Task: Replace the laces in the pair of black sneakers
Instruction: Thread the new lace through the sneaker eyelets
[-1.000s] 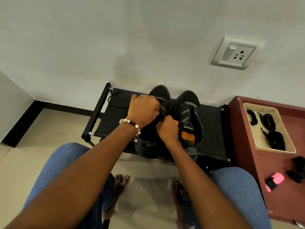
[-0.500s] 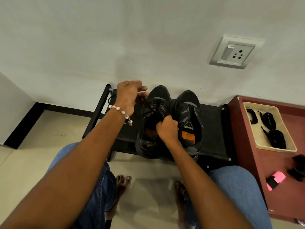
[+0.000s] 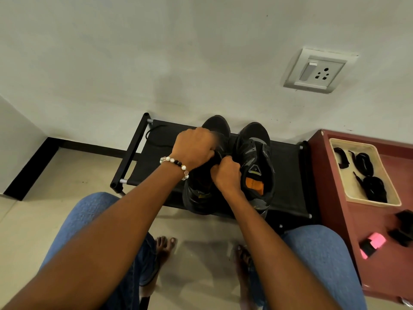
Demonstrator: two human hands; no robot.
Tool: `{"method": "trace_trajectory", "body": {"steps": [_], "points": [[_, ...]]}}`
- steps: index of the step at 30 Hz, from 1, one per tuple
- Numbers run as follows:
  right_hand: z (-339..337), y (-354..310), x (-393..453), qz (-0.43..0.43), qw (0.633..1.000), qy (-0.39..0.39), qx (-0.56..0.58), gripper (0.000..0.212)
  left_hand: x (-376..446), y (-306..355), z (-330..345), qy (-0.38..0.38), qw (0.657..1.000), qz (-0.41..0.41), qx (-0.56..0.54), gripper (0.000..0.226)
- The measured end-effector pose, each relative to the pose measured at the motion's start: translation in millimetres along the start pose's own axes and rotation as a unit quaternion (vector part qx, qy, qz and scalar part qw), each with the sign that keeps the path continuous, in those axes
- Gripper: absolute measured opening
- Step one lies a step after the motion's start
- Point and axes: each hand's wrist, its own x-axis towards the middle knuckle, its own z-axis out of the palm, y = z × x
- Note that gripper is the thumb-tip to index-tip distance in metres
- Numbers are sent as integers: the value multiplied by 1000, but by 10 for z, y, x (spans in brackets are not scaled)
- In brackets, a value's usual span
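White wall fills the upper half of our view, with a socket plate (image 3: 317, 71) set into it on the right and a black skirting strip along the tiled floor (image 3: 55, 193) at left. Against that wall stands a low black rack (image 3: 156, 151) with a fabric top, and on it sit the 2 black sneakers, side by side with toes to the wall. The left sneaker (image 3: 218, 125) is mostly hidden under our hands; the right sneaker (image 3: 256, 157) shows its open mouth and an orange insole.

Our left hand (image 3: 193, 148), a beaded bracelet (image 3: 175, 163) at the wrist, is curled into a fist over the lacing area of the left sneaker and appears to pinch something black there, though we cannot tell whether it is lace or tongue. Our right hand (image 3: 226, 175) is also curled tight, gripping the dark material at the throat of that same sneaker, just beside the left hand. A thin black lace end (image 3: 154, 130) lies looped on the rack's fabric to the left.

To the right stands a red-brown worktop (image 3: 380, 238) carrying a cream tray (image 3: 355, 193) in which several coiled black laces (image 3: 373, 189) lie. Nearer us on that worktop are a pink-and-black object (image 3: 372, 243) and some small black items (image 3: 402, 229) we cannot identify. Below, we see our blue-jeaned knees and bare toes on the floor.
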Motion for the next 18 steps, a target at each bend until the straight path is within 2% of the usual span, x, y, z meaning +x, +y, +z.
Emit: {"method": "trace_trajectory", "body": {"steps": [3,5,6,7,9,10,11,12,13,14,16,17,18], "points": [[1,-15,-6,4,1000,3,-1,30,5,-81,-16,8,984,-88,-154,8],[2,-21,-6,8,1000,4,4,30,33,-139,-65,70,941,-164,-287,4],[1,-20,-6,10,1000,4,5,31,52,-165,-99,109,896,-212,-374,8],[0,-20,-6,11,1000,3,5,31,62,-186,-148,141,827,-260,-478,11],[-1,-20,-3,15,1000,3,7,32,70,-202,-266,165,649,-316,-672,8],[-1,-21,-3,16,1000,2,9,32,79,-215,-300,161,582,-325,-728,6],[1,-25,0,17,1000,1,11,32,82,-217,-312,153,543,-326,-758,5],[1,-26,2,17,1000,0,11,33,90,-214,-296,139,535,-326,-767,6],[2,-27,4,18,1000,-1,10,33,89,-194,-275,121,558,-322,-756,6],[4,-26,5,19,1000,-2,8,33,83,-173,-243,103,622,-307,-713,5],[10,-24,10,19,1000,-2,5,32,69,-149,-150,72,814,-223,-531,12],[10,-22,12,20,1000,-2,4,31,60,-139,-111,44,894,-155,-418,21],[11,-21,15,20,1000,-2,4,31,48,-125,-86,10,946,-92,-309,28]]}}
